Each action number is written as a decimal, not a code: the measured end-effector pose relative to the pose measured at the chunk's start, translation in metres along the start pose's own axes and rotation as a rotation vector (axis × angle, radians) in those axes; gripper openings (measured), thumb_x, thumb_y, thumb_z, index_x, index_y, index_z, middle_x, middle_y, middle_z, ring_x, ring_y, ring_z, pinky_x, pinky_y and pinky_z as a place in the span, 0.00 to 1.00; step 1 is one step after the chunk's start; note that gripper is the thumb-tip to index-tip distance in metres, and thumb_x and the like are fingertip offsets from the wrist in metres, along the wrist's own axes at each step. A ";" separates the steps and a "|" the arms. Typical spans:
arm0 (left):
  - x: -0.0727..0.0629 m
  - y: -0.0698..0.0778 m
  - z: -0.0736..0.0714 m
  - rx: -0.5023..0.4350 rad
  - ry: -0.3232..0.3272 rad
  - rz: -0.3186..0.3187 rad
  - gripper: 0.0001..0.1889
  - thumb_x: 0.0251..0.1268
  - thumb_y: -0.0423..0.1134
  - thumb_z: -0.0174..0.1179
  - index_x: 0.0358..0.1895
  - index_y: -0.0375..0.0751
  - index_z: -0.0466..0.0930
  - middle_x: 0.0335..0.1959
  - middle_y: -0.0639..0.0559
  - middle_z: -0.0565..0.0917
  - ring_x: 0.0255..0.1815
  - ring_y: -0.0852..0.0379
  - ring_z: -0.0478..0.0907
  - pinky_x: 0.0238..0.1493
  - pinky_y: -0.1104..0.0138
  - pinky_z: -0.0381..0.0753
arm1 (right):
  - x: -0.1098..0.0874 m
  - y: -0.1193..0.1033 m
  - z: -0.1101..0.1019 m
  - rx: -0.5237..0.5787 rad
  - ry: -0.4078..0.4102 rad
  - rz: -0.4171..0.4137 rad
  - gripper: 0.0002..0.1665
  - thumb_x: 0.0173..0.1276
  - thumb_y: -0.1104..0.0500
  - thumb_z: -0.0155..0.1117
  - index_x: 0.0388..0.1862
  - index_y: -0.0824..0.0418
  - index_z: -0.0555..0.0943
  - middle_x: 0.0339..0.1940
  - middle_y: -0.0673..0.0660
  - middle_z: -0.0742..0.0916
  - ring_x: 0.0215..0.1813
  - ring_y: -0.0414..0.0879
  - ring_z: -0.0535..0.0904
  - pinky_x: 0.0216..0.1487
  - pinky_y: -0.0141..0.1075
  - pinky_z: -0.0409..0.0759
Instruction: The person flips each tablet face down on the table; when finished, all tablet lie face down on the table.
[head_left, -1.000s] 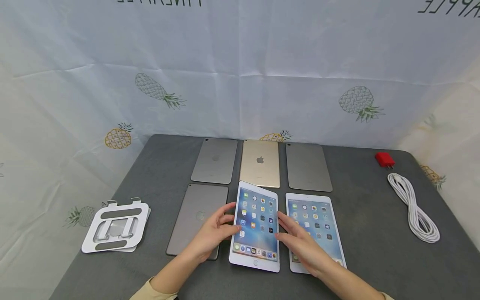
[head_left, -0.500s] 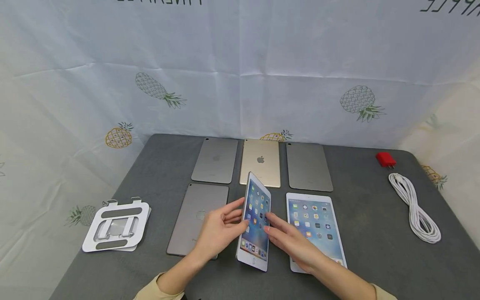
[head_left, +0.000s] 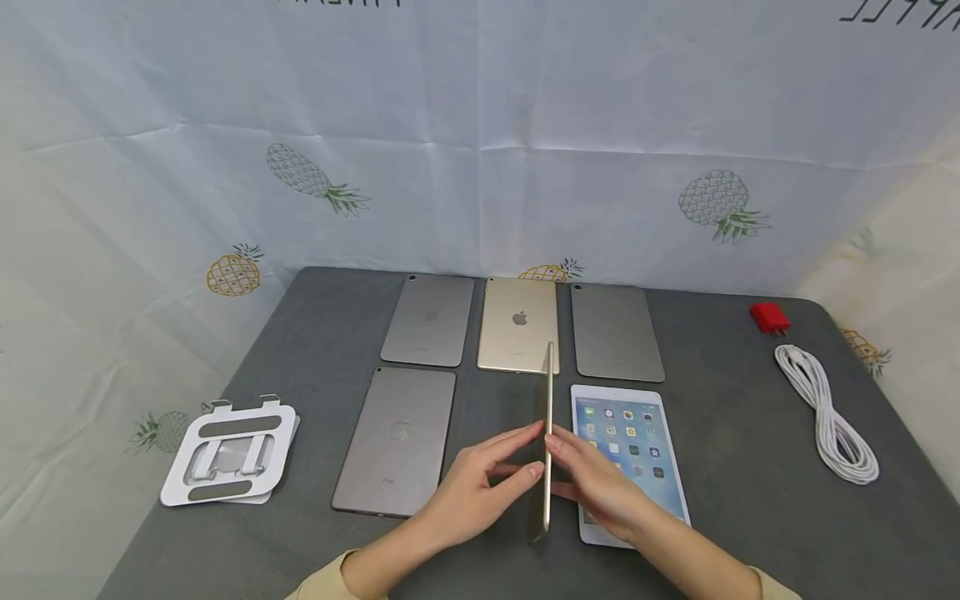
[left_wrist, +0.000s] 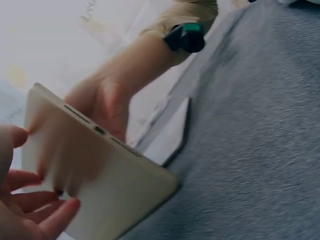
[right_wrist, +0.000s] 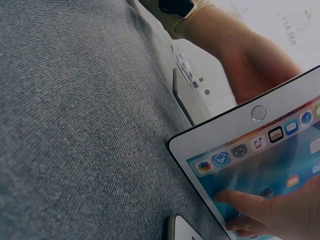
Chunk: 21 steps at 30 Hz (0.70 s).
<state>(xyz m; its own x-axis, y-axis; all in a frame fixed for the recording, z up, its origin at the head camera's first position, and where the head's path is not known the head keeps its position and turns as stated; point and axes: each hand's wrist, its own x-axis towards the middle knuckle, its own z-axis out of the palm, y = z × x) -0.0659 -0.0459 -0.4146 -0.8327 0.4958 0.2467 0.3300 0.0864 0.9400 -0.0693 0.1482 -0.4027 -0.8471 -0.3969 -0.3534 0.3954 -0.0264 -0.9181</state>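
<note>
A tablet [head_left: 550, 392] stands on its long side between both hands, nearly edge-on in the head view. Its pale gold back [left_wrist: 125, 180] fills much of the left wrist view. Its lit screen [right_wrist: 240, 167] with a white border shows in the right wrist view. My left hand [head_left: 476, 492] touches the back with its fingertips. On the screen side, the fingers of my right hand [head_left: 607, 496] rest against the glass. A white-bordered tablet [head_left: 637, 442] lies screen up beneath the right forearm. Left of my hands, a grey tablet [head_left: 397, 433] lies back up.
Along the far edge lie two grey tablets [head_left: 430, 321] [head_left: 618, 333] and a gold tablet [head_left: 519, 321], backs up. A white folding stand [head_left: 232, 454] is at the left. A red charger [head_left: 769, 318] and a coiled white cable [head_left: 825, 417] lie at the right.
The tablet in my hands has turned from screen up to edge-on, its left side rising and its screen now facing right. Both hands have moved with it, the left one toward the right.
</note>
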 end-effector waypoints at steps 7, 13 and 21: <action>-0.006 -0.013 0.007 0.037 -0.096 -0.140 0.27 0.74 0.47 0.54 0.71 0.39 0.66 0.72 0.45 0.66 0.70 0.51 0.65 0.55 0.70 0.76 | -0.006 0.001 -0.012 0.011 -0.015 -0.006 0.46 0.76 0.48 0.48 0.76 0.74 0.43 0.75 0.76 0.56 0.75 0.69 0.49 0.63 0.54 0.70; -0.010 -0.022 0.010 0.007 -0.133 -0.254 0.32 0.72 0.50 0.55 0.72 0.35 0.63 0.72 0.42 0.65 0.71 0.50 0.62 0.57 0.72 0.73 | -0.011 0.001 -0.019 0.023 -0.014 -0.026 0.43 0.76 0.49 0.48 0.76 0.74 0.46 0.72 0.75 0.62 0.70 0.63 0.64 0.60 0.50 0.74; -0.012 -0.025 0.011 -0.069 -0.158 -0.274 0.31 0.70 0.45 0.59 0.72 0.37 0.64 0.70 0.41 0.67 0.71 0.49 0.64 0.57 0.71 0.74 | -0.020 0.000 -0.030 0.038 0.044 -0.076 0.39 0.73 0.54 0.49 0.73 0.77 0.53 0.65 0.68 0.75 0.59 0.50 0.77 0.57 0.47 0.77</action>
<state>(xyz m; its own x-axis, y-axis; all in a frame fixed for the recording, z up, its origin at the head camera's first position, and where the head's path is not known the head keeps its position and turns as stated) -0.0589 -0.0443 -0.4439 -0.8050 0.5910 -0.0525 0.0673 0.1788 0.9816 -0.0626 0.1840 -0.4009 -0.8894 -0.3522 -0.2915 0.3422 -0.0899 -0.9353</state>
